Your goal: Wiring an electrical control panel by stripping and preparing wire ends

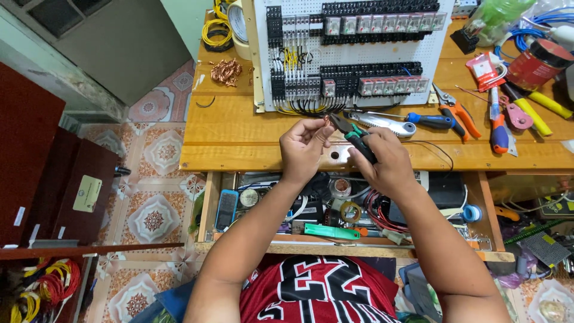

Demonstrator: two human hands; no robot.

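My right hand grips the green-and-black handles of a pair of pliers, whose jaws point up and left toward my left hand. My left hand pinches a small piece, probably a wire end, right at the plier jaws; the piece is too small to make out. Both hands hover over the front edge of a wooden workbench. Just beyond them stands a white perforated panel with rows of black terminal blocks, relays and black and yellow wires.
Screwdrivers, orange-handled cutters, a red tin and blue cable lie on the bench's right. Copper scraps and yellow wire coils sit at the back left. An open drawer of tools and tape is under my hands.
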